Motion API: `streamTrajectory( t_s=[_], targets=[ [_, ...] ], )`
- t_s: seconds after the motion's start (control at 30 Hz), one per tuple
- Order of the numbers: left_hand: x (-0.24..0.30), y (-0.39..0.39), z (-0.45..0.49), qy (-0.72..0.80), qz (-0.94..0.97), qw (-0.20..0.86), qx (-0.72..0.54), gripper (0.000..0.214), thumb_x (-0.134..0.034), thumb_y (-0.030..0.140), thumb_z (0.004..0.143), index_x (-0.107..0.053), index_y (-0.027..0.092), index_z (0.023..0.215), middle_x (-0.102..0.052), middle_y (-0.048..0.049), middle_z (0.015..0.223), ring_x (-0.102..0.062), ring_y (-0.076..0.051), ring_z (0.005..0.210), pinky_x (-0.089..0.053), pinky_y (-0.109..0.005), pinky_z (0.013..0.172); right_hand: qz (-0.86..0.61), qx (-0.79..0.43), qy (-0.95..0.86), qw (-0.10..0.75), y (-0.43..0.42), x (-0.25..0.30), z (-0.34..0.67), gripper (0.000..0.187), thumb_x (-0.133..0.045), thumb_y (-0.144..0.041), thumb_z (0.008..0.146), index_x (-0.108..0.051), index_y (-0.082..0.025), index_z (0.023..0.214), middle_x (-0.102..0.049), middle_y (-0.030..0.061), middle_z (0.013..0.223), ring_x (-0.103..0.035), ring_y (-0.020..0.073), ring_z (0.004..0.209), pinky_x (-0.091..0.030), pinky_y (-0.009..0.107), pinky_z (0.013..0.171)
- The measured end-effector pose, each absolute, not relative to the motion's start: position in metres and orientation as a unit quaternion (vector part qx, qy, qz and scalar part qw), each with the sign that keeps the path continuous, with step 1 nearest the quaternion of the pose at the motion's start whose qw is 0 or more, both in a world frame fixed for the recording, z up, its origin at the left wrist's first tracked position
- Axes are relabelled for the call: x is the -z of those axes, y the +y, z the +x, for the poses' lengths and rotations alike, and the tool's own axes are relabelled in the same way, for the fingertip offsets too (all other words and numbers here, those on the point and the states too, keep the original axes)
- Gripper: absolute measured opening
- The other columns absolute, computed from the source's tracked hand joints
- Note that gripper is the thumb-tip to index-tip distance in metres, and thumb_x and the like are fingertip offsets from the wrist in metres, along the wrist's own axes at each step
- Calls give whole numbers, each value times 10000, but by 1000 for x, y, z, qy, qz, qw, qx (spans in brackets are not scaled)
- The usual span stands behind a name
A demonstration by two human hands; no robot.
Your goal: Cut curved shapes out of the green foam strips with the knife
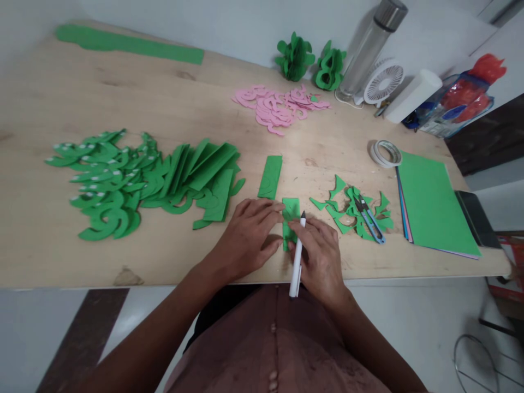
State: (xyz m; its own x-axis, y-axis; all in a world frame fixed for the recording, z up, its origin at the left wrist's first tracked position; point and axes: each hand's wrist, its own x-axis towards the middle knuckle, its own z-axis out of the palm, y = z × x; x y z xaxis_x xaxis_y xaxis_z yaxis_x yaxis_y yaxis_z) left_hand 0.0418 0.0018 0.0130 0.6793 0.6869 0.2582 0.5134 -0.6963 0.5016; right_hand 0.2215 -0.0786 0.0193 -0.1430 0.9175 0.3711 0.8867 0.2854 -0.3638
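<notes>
A small green paper strip point(291, 207) lies on the table in front of me, between my hands. My left hand point(245, 240) rests flat with fingers stretched out, their tips at the strip's left edge. In my right hand point(323, 256) is a white pen point(297, 262), dark tip pointing away from me; the same hand's fingertips touch the strip's right side. Just beyond my left fingers lies another green paper rectangle point(270, 174) with a faint curved line on it. Part of the strip is hidden by my right fingers.
Left lie curved green cutouts point(110, 180) and folded green paper point(204, 169). Pink cutouts point(278, 106) lie farther back. Right are green scraps point(339, 218), blue thread snips point(370, 218), tape rolls point(385, 154) and coloured sheets point(434, 202). A bottle point(368, 52) and fan point(383, 82) stand behind.
</notes>
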Motion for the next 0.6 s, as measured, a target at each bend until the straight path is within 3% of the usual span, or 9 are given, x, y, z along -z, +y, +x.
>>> streamTrajectory(
  t_s=[0.6],
  targets=[
    [-13, 2, 41, 332, 897, 196, -214, 226, -571, 255, 871, -605, 217, 1091, -629, -82, 1362, -516, -300, 1296, -365, -533, 1099, -602, -34, -751, 268, -79, -20, 222, 357, -516, -210, 984, -592, -243, 1331, -726, 72, 1175, -574, 265, 1215, -419, 429, 999]
  ],
)
